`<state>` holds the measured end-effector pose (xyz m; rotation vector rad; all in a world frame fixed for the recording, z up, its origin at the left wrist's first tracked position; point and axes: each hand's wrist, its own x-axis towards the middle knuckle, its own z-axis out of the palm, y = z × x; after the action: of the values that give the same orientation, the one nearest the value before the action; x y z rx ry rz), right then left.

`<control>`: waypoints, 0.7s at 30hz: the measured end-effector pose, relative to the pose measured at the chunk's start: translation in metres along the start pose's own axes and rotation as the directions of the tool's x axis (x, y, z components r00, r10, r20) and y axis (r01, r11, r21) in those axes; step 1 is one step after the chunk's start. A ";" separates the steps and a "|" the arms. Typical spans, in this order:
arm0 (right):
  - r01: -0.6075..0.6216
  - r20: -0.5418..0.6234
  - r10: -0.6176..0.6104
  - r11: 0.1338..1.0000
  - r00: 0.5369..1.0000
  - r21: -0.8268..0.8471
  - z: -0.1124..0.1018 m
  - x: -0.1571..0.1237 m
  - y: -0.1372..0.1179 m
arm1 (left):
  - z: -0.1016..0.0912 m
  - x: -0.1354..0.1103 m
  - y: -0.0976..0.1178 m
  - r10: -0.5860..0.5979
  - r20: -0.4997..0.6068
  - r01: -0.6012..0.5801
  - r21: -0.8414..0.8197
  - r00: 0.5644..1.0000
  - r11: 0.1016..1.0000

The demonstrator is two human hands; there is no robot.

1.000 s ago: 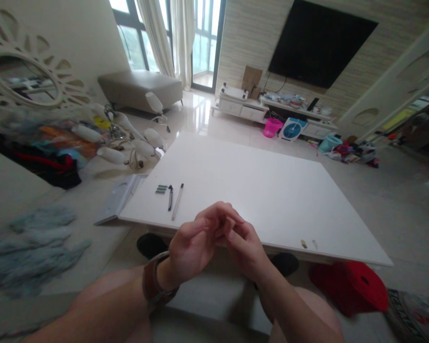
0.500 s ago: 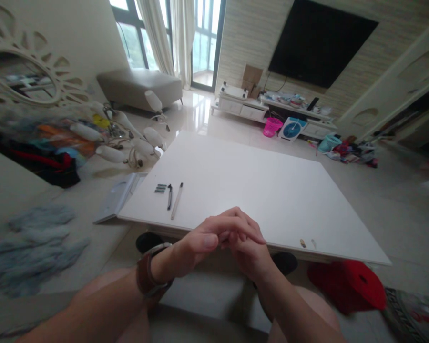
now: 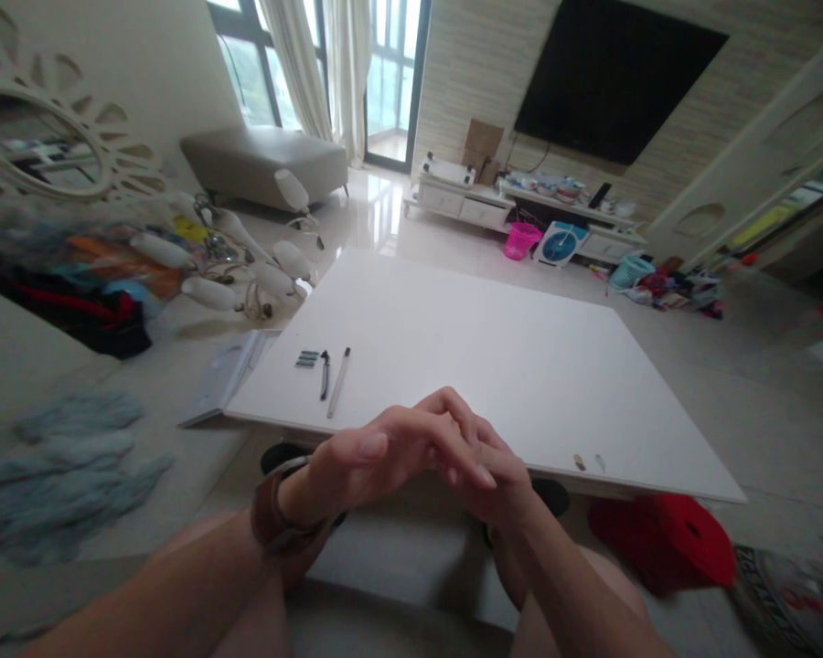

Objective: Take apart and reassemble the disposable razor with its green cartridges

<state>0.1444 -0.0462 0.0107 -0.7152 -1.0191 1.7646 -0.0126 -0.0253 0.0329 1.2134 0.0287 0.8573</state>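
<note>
My left hand (image 3: 377,452) lies across the back of my right hand (image 3: 504,484), just in front of the near edge of a large white board (image 3: 494,356). The left fingers are stretched out flat over the right hand and hold nothing. The right hand's fingers are covered by the left hand. A brown strap (image 3: 274,512) sits on my left wrist. On the board's left part lie a thin pale rod (image 3: 338,382), a small black tool (image 3: 325,375) and several small dark pieces (image 3: 308,359). Two tiny fittings (image 3: 578,462) rest near the board's front edge.
A booklet (image 3: 226,375) lies left of the board, with a white chandelier (image 3: 247,265) beyond it. Blue-grey cloth (image 3: 61,466) is on the left. A red object (image 3: 665,539) sits on the floor at the right. A TV cabinet (image 3: 466,206) and pink basket (image 3: 521,242) stand far back.
My hands were fingertip to fingertip; the left hand has since slid over the top of the right hand and flattened. Both dropped slightly towards me.
</note>
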 end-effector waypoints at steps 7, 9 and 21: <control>0.021 -0.137 -0.032 0.996 0.990 -0.086 0.004 0.005 0.001 | -0.002 0.003 0.006 -0.050 0.042 0.041 0.180 0.998 0.983; 0.049 -0.191 -0.082 0.984 0.978 -0.172 0.002 0.005 0.004 | -0.003 0.005 0.004 -0.045 0.085 0.027 0.205 0.995 0.978; -0.036 -0.033 0.038 0.998 0.999 0.047 -0.004 0.000 0.004 | -0.001 0.009 0.010 0.018 0.059 -0.028 0.180 0.998 0.983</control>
<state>0.1463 -0.0459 0.0048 -0.7365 -0.9442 1.7962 -0.0130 -0.0182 0.0444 1.4102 0.0472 0.8537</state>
